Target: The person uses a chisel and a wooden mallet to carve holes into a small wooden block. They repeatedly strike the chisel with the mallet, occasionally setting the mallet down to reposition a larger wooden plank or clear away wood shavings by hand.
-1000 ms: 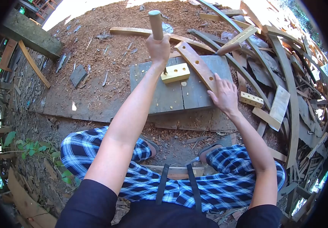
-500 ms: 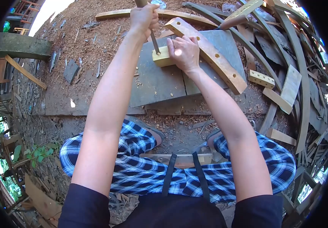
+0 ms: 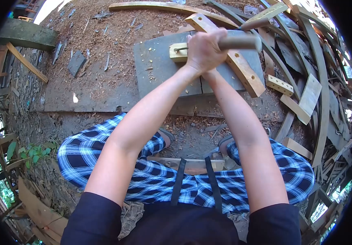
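My left hand (image 3: 204,49) is closed round the wooden handle (image 3: 241,43) of a tool, which is tilted over to the right. Its thin metal shaft (image 3: 181,49) meets the top of a small yellowish wood block (image 3: 177,55) near its left end. The block rests on a flat grey board (image 3: 155,77). My right hand lies beneath the left one at the block's right side, its fingers hidden; only the forearm and wrist show plainly. Just right of my hands, a longer wooden bar with several holes (image 3: 245,74) lies diagonally on the board.
To the right are a small block with several holes (image 3: 280,85), a pale angled wood piece (image 3: 310,94) and piled curved strips (image 3: 325,98). A pointed tool (image 3: 254,24) lies at the upper right. Wood chips cover the ground, and a thick beam (image 3: 27,34) stands upper left.
My left hand has swung right and down, tipping the tool's handle from upright to rightward and covering my right hand. The view has shifted slightly.
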Demonstrator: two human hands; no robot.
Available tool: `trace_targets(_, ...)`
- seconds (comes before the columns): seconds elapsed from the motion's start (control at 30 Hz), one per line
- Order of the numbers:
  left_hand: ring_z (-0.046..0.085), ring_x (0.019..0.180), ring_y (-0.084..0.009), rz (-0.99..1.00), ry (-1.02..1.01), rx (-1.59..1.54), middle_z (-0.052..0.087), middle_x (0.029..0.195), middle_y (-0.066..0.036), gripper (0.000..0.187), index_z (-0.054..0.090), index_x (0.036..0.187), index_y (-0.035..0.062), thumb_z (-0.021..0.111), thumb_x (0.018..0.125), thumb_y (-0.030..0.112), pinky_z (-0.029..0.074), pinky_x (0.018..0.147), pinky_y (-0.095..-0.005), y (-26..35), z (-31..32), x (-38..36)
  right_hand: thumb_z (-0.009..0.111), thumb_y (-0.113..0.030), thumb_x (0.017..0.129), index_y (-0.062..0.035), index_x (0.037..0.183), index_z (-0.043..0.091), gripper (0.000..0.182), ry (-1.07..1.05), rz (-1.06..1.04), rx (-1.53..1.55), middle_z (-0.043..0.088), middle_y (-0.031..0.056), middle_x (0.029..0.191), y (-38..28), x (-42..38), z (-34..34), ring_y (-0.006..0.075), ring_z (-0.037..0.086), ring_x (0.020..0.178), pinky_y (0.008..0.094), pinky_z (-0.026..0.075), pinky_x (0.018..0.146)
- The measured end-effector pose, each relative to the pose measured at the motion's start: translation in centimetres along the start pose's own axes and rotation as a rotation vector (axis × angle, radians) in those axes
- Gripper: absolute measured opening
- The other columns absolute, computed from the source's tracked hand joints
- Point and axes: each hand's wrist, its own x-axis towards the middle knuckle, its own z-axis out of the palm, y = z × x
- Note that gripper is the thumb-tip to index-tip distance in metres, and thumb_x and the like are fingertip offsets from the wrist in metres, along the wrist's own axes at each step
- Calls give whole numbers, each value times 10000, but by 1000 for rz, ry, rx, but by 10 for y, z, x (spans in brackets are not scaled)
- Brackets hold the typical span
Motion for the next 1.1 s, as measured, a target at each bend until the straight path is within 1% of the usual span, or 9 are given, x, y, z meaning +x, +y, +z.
trace_targets(0.07, 655, 617, -272, -43, 297, -211, 638, 667, -118, 77, 640, 795, 78, 678, 796, 145, 477, 580, -373, -13, -15, 21, 531, -321, 924, -172, 818, 686, 239, -21, -195, -890, 650, -5, 799, -41, 2, -20, 187, 590, 820, 429, 306, 898)
trace_targets(0.13, 474, 433, -128, -412, 369, -426, 514, 576, -8, 246, 548, 686, 33, 679, 854, 155, 384, 425, -327, -46, -46, 37, 521, -348, 934, -186, 688, 692, 341, 55, -211, -849, 655, -20, 732, -35, 5, -13, 176, 578, 759, 443, 307, 878)
trace_targets(0.2, 285, 369, -53, -783, 416, -844, 340, 483, 59, 389, 376, 604, 140, 601, 922, 142, 193, 362, -251, -43, -83, 47, 516, -357, 941, -184, 688, 702, 358, 64, -241, -849, 661, -25, 725, -35, 4, -18, 174, 582, 757, 447, 306, 880)
trace_targets(0.27, 198, 368, -64, -1108, 648, -956, 243, 498, 69, 388, 308, 639, 159, 561, 930, 119, 138, 369, -263, -69, -102, 49, 510, -381, 949, -189, 739, 729, 358, 11, -315, -851, 667, -43, 723, -35, 7, -18, 165, 588, 758, 454, 305, 885)
trace_targets(0.37, 223, 374, -64, -1177, 700, -1198, 288, 525, 47, 237, 331, 827, 114, 549, 921, 92, 146, 380, -270, -84, -126, 36, 514, -407, 948, -203, 771, 746, 356, -34, -372, -807, 673, -57, 718, -37, 9, -21, 154, 594, 765, 462, 303, 892)
trace_targets(0.63, 233, 382, -68, -995, 829, -942, 301, 539, 33, 296, 317, 779, 107, 578, 915, 133, 155, 380, -267, -44, -122, 60, 637, -286, 895, -215, 963, 688, 111, 3, -370, -712, 604, -19, 882, -62, -9, -21, 185, 543, 929, 378, 354, 808)
trace_targets(0.8, 247, 373, -68, -1015, 823, -947, 329, 540, 29, 286, 326, 798, 100, 588, 909, 126, 165, 373, -266, -50, -116, 46, 673, -235, 846, -131, 838, 682, 105, -203, -339, -428, 630, 39, 906, -68, -14, -26, 272, 609, 880, 396, 500, 804)
trace_targets(1.03, 297, 374, -64, -979, 876, -869, 359, 545, 22, 256, 357, 821, 92, 601, 891, 121, 189, 353, -255, -66, -124, 39, 662, -248, 869, -126, 949, 703, 152, -317, -515, -830, 644, 44, 919, -81, -6, -17, 246, 628, 841, 365, 524, 726)
trace_targets(1.1, 309, 372, -63, -983, 878, -805, 360, 543, 23, 255, 364, 832, 82, 610, 887, 120, 200, 346, -259, -66, -128, 38, 638, -249, 895, -117, 945, 701, 155, -186, -300, -835, 668, 55, 904, -78, -4, -7, 247, 632, 816, 344, 520, 713)
